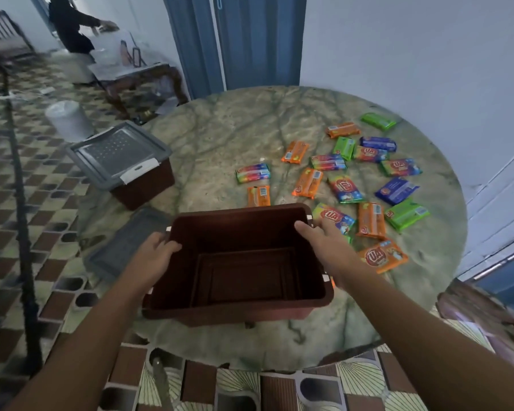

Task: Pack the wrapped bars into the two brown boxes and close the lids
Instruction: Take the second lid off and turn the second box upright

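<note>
An open, empty brown box stands at the near side of the round table. My left hand grips its left rim and my right hand grips its right rim. Its grey lid lies flat on the table just left of it. A second brown box sits farther left with its grey lid on top. Several wrapped bars in orange, green, blue and rainbow wrappers lie scattered over the right half of the table, some touching my right hand's far side.
The marble-patterned round table stands against a white wall with a blue door behind. A tiled floor runs to the left, where a white roll stands. Another person works at a low table at the back left.
</note>
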`<state>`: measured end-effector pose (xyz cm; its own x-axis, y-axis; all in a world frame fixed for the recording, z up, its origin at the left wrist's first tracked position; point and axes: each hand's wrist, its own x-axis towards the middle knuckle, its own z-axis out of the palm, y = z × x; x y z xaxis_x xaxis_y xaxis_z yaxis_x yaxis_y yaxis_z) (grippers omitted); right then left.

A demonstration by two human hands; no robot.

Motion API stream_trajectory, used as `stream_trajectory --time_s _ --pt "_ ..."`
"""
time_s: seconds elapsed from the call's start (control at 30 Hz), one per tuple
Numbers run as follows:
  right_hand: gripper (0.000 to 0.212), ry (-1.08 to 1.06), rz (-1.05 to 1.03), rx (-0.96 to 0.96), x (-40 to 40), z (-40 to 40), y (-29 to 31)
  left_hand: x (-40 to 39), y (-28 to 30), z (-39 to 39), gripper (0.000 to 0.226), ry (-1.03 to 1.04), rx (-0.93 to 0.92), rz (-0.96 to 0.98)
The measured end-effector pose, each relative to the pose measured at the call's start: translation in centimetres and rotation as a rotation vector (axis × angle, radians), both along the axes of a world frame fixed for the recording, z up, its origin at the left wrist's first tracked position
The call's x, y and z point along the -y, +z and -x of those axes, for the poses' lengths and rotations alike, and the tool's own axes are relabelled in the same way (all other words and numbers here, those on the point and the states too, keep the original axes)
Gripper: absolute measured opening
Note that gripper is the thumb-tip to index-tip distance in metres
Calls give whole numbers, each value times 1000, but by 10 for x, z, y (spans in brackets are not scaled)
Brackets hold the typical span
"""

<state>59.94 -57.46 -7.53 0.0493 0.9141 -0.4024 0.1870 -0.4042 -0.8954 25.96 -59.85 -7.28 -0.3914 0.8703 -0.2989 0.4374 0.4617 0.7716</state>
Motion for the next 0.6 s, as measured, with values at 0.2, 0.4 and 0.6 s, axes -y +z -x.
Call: stream_trajectory --time_s 0.2,0.4,0.6 --pt "22 -81 46 111 40 16 -7 15 -6 14 12 -103 -18 22" --pt "31 -161 47 155 74 15 -24 27 -2 7 10 -222 -70 -27" --pt "35 -153 10 310 79 -10 -16 28 -13 -20 9 -242 -70 -15"
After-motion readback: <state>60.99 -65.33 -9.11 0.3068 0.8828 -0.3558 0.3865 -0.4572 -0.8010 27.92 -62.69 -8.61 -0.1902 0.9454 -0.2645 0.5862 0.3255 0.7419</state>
